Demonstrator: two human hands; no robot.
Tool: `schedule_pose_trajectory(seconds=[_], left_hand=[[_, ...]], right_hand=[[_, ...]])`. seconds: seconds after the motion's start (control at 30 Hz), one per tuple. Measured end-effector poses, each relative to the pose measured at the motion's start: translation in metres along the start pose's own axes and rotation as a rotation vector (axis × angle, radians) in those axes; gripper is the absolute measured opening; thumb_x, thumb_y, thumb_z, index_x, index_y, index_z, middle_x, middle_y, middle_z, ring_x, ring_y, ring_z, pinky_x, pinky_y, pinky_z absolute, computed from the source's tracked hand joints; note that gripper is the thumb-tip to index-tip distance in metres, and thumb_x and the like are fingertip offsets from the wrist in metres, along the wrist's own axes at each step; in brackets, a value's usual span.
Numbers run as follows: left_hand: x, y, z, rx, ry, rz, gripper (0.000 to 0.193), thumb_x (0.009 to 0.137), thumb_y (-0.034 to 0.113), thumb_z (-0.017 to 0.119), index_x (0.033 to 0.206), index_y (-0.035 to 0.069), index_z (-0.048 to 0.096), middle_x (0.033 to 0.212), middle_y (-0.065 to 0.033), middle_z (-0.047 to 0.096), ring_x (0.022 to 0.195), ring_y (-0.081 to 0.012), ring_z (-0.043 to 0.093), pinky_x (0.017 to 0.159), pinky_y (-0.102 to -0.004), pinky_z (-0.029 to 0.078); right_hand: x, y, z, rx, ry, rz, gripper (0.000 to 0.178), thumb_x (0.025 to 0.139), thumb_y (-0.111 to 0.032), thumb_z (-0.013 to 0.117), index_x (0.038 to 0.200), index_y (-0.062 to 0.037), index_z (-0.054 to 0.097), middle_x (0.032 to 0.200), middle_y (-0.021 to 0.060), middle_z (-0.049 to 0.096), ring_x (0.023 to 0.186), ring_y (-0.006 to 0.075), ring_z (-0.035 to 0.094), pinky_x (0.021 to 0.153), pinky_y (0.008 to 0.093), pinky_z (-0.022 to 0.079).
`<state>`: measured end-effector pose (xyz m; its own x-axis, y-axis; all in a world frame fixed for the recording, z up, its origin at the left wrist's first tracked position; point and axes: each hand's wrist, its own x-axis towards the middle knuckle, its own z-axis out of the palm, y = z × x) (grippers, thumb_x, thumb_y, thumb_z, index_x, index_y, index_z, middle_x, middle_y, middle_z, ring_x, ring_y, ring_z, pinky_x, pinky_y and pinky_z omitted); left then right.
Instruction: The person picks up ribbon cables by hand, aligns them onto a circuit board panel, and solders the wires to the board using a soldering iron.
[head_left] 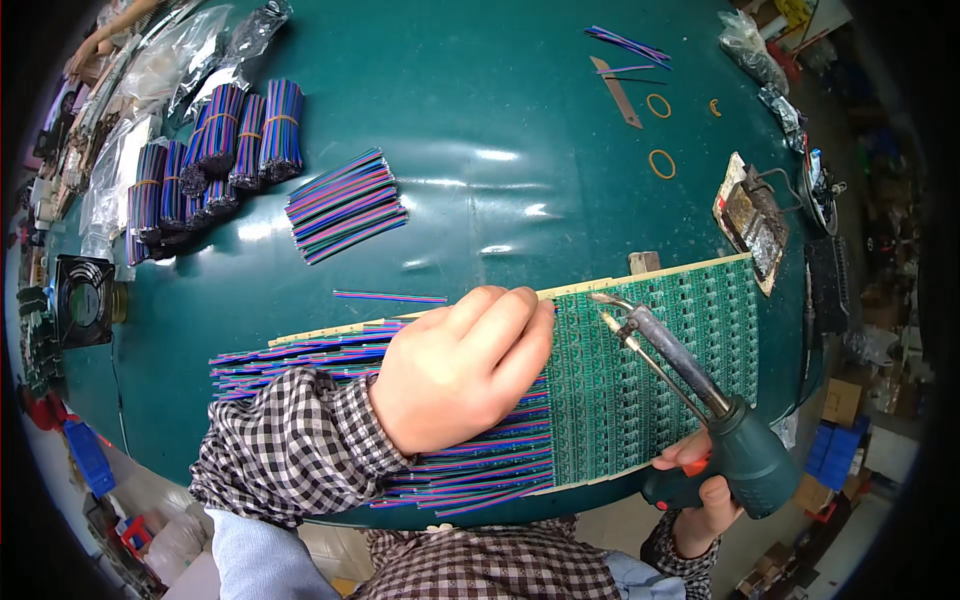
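My right hand (708, 490) grips the dark green handle of a soldering gun (685, 365) with a metal barrel and a thin side tube. Its bent tip is over the far part of a green circuit board panel (655, 375), just right of my left hand. My left hand (465, 365) is closed, fingers together, at the edge between the panel and the rows of striped wires (470, 470). What its fingertips pinch is hidden. The blue, red, green and black wires run leftward from the panel, under my left hand and forearm.
A loose wire pile (347, 206) and rubber-banded wire bundles (220, 135) lie far left, near a small fan (85, 301). A blade (617, 93), rubber bands (661, 163) and a few wires are far right. A soldering stand (755, 225) sits at the right edge.
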<state>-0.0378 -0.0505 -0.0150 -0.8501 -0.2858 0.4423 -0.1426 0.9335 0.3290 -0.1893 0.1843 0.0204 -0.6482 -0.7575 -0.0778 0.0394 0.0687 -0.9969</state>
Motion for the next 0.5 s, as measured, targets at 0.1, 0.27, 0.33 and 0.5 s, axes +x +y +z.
schedule_pose_trajectory(seconds=[0.1, 0.27, 0.33, 0.5], left_hand=[[0.0005, 0.0013, -0.0001, 0.003, -0.009, -0.011, 0.037, 0.068, 0.008, 0.061, 0.102, -0.004, 0.064, 0.095, -0.0113, 0.059, 0.079, -0.0223, 0.062, 0.066, -0.03, 0.054], [0.0016, 0.0006, -0.0013, -0.002, -0.032, -0.016, 0.036, 0.067, 0.009, 0.06, 0.101, -0.004, 0.064, 0.095, -0.0115, 0.059, 0.079, -0.0225, 0.062, 0.066, -0.0301, 0.054], [0.0023, -0.0003, -0.0012, -0.021, -0.028, -0.023, 0.037, 0.067, 0.009, 0.06, 0.101, -0.004, 0.064, 0.096, -0.0115, 0.06, 0.079, -0.0225, 0.062, 0.065, -0.0302, 0.054], [0.0026, -0.0002, -0.0018, -0.021, -0.026, -0.026, 0.037, 0.066, 0.009, 0.06, 0.1, -0.003, 0.065, 0.095, -0.0108, 0.06, 0.079, -0.0222, 0.062, 0.065, -0.03, 0.054]], right_hand=[[0.0, 0.0012, 0.0016, -0.014, -0.008, -0.004, 0.058, 0.085, -0.034, 0.068, 0.11, 0.0142, 0.049, 0.084, 0.0168, 0.058, 0.071, 0.0263, 0.064, 0.064, 0.0367, 0.059], [-0.0002, 0.0021, 0.0018, -0.058, -0.042, 0.018, 0.056, 0.084, -0.032, 0.069, 0.11, 0.0139, 0.049, 0.084, 0.0163, 0.058, 0.072, 0.0257, 0.062, 0.066, 0.0384, 0.059], [-0.0009, 0.0031, 0.0029, -0.035, -0.051, 0.06, 0.053, 0.084, -0.031, 0.068, 0.108, 0.0135, 0.05, 0.083, 0.0159, 0.057, 0.073, 0.0249, 0.061, 0.068, 0.039, 0.059], [-0.0022, 0.002, 0.0045, -0.106, -0.048, 0.079, 0.05, 0.084, -0.031, 0.068, 0.104, 0.0123, 0.052, 0.082, 0.0155, 0.057, 0.074, 0.0255, 0.061, 0.069, 0.0399, 0.058]])
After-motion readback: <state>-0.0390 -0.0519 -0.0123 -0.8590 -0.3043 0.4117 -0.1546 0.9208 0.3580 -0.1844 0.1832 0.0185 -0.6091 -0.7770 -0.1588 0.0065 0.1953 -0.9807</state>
